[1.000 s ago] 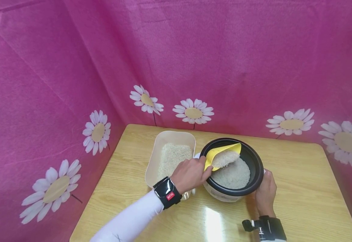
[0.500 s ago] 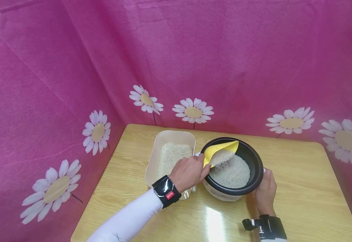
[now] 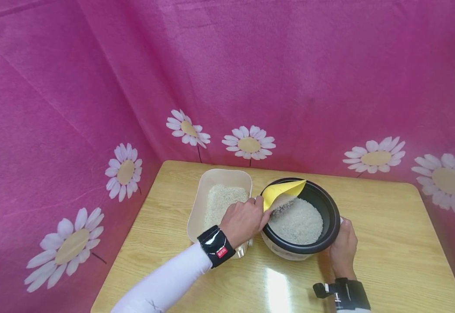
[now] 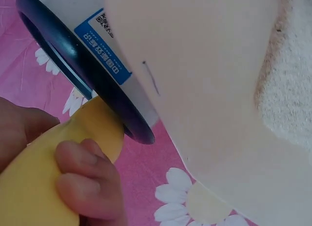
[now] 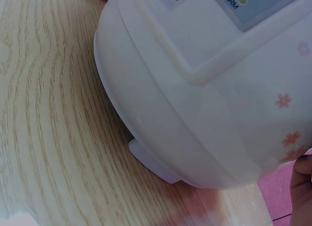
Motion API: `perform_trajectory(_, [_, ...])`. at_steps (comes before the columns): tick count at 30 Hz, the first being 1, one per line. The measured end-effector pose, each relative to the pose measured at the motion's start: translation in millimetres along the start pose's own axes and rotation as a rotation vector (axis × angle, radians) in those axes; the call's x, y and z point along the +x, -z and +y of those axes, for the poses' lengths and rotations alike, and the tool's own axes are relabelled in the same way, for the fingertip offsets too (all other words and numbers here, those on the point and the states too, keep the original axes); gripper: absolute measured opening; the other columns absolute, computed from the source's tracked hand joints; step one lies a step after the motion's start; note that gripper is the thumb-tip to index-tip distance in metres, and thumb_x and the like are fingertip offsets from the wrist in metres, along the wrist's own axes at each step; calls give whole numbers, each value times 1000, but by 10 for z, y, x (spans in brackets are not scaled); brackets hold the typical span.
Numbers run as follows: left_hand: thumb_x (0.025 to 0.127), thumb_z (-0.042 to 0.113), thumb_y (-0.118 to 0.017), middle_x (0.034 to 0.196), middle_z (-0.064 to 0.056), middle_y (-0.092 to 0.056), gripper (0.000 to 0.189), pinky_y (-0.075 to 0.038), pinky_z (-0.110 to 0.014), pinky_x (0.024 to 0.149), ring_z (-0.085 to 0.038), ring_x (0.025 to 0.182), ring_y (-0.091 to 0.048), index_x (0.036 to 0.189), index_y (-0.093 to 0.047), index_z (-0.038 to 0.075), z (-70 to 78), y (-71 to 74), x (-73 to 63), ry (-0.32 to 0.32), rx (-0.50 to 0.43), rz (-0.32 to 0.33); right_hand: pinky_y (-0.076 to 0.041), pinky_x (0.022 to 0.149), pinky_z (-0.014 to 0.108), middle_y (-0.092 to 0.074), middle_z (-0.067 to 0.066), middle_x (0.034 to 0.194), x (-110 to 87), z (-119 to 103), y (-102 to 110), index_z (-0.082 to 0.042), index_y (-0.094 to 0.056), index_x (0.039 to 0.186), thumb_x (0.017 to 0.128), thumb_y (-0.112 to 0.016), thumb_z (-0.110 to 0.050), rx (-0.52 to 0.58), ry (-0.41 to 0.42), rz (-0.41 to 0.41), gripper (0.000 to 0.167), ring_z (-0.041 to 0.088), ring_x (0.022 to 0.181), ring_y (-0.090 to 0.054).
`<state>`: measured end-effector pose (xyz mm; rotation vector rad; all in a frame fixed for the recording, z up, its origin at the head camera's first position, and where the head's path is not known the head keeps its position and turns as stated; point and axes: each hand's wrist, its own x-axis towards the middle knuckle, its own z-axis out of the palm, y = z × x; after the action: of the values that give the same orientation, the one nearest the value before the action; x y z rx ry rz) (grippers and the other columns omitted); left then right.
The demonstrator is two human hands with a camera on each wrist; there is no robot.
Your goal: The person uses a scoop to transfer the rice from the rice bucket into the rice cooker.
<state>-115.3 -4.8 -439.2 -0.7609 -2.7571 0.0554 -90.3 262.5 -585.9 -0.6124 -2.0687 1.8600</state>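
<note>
My left hand [image 3: 247,219] grips the handle of a yellow scoop [image 3: 284,191], tilted over the black-rimmed rice cooker [image 3: 286,253]. White rice slides from the scoop's lower side onto the rice [image 3: 302,222] in the dark pot. In the left wrist view, curled fingers [image 4: 80,182] wrap round the yellow handle, and the scoop overlaps the cooker's black rim [image 4: 78,65]. My right hand [image 3: 343,250] holds the cooker at its right side, by a small white handle. Only part of that hand [image 5: 302,182] shows in the right wrist view, beside the white, flower-printed body [image 5: 146,99].
Left of the cooker stands a beige plastic container [image 3: 201,200] with more rice [image 3: 225,200] in it. A shiny piece [image 3: 240,251] is partly hidden below my left wrist. Both vessels stand on a wooden table [image 3: 392,243], with a pink daisy-print cloth [image 3: 309,87] behind and at the sides.
The scoop has tipped further over toward me and shifted slightly left, and the rice in it has dwindled as it pours into the pot. My right hand stays on the cooker.
</note>
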Motion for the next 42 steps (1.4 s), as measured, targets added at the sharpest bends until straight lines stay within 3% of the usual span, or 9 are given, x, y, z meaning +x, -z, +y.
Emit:
perform_trajectory(8, [102,45,-59,70,3,-64,32,-52,-29,45,-12,53,-66,95,-63,13,21,-20,-3,-22,97,93,-42,82,14,-61,-17,95,-10,-5,5,-24,-63,119,111,-23,-49,-1,-12,3,47,5,92,-55])
perform_trajectory(17, [104,41,-57,72,2,-66,28,-51,-29,43,-14,53,-65,95,-63,15,27,-48,-11,-31,175,170,-41,81,14,-61,-19,94,-29,-12,-1,-22,-64,116,111,-25,-49,-23,32,18,48,4,92,-55])
perform_trajectory(27, [102,43,-60,70,2,-64,29,-51,-29,44,-13,53,-64,95,-64,15,0,-40,-35,-35,176,157,-41,82,14,-60,-19,95,-49,-20,4,-21,-63,119,111,-24,-50,-31,50,8,49,4,92,-54])
perform_trajectory(31, [104,43,-57,69,2,-62,32,-51,-29,45,-12,52,-64,96,-63,13,-46,-10,-44,-13,71,65,-41,82,13,-60,-19,95,-52,-23,5,-21,-63,119,111,-24,-49,-24,43,8,49,4,93,-54])
perform_trajectory(35, [105,40,-54,64,4,-54,33,-44,-28,44,-10,52,-56,93,-60,11,-129,22,-63,65,-161,-44,-41,82,14,-61,-20,94,-47,-21,-3,-21,-64,117,111,-26,-48,-14,36,18,48,3,93,-55])
perform_trajectory(38, [104,38,-55,62,5,-49,31,-37,-26,44,-10,52,-49,91,-60,11,-190,25,-96,122,-299,-71,-40,82,14,-60,-21,94,-37,-12,-1,-23,-64,116,111,-25,-48,-33,27,31,47,2,94,-54])
perform_trajectory(42, [105,38,-54,63,5,-45,31,-33,-22,46,-9,53,-46,94,-60,9,-250,27,-151,180,-412,-93,-38,83,14,-60,-20,96,-17,7,9,-26,-64,117,111,-25,-51,-31,-2,29,47,3,96,-53])
